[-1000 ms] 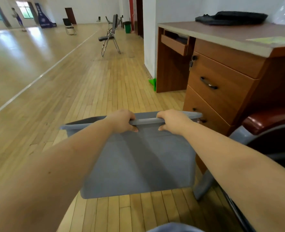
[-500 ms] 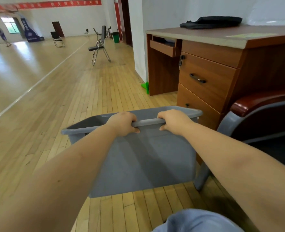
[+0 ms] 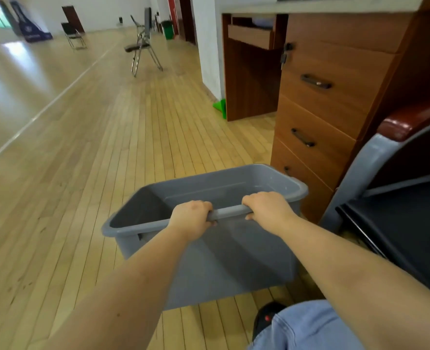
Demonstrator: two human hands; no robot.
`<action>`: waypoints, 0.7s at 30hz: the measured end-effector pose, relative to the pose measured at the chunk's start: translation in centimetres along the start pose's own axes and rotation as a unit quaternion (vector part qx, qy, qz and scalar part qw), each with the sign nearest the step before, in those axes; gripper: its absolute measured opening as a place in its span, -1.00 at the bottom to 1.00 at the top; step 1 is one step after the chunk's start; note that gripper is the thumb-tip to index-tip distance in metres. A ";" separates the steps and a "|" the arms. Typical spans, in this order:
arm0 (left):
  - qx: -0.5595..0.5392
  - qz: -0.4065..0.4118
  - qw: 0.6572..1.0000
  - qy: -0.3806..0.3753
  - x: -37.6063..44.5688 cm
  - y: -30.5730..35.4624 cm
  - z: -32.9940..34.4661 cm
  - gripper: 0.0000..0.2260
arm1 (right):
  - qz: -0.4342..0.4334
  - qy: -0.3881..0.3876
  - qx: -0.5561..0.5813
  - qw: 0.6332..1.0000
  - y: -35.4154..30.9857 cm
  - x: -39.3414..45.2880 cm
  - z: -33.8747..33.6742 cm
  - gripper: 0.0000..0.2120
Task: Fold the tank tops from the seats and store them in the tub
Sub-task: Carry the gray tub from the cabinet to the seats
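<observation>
While unlabelled, tub [image 3: 229, 261] fills both hands.

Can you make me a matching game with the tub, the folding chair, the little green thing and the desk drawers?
Things:
1. grey tub
2. folding chair
3. green thing
4. desk drawers

Where or how:
A. on the floor at the foot of the white pillar
B. brown wood with dark handles, right of the tub
C. held by its near rim in the left hand and right hand
D. standing alone far off on the wooden floor

Pairs: 1-C, 2-D, 3-A, 4-B
</observation>
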State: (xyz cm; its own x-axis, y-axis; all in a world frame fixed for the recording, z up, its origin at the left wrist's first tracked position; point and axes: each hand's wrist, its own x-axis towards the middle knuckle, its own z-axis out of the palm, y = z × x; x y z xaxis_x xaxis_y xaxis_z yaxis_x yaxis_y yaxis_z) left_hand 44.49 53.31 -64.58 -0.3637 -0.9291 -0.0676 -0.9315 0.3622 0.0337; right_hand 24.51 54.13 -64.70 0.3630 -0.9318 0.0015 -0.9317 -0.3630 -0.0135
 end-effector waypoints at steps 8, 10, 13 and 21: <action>-0.006 -0.004 1.000 -0.020 1.9 -1.0 5.7 -0.75 | 0.022 -0.046 0.006 0.999 -0.1 1.1 4.9 -0.89; -0.011 0.004 1.000 -0.017 2.4 -0.9 6.8 -0.76 | 0.038 -0.044 0.024 0.998 0.2 1.1 5.7 -0.89; -0.034 -0.001 0.999 -0.013 2.8 -0.8 8.3 -0.79 | 0.052 -0.041 0.030 0.997 0.5 1.4 6.8 -0.89; -0.083 -0.016 0.994 -0.074 1.1 1.1 12.9 -0.80 | 0.071 -0.205 0.065 0.974 0.8 -0.1 9.7 -0.80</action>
State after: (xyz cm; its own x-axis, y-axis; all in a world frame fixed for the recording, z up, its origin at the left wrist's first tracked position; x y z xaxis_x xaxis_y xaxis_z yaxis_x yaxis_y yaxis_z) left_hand 42.94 53.67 -77.44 -0.3423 -0.9142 -0.2169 -0.9331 0.3036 0.1928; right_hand 23.91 53.94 -74.44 0.2295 -0.8831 -0.4093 -0.9732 -0.2016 -0.1108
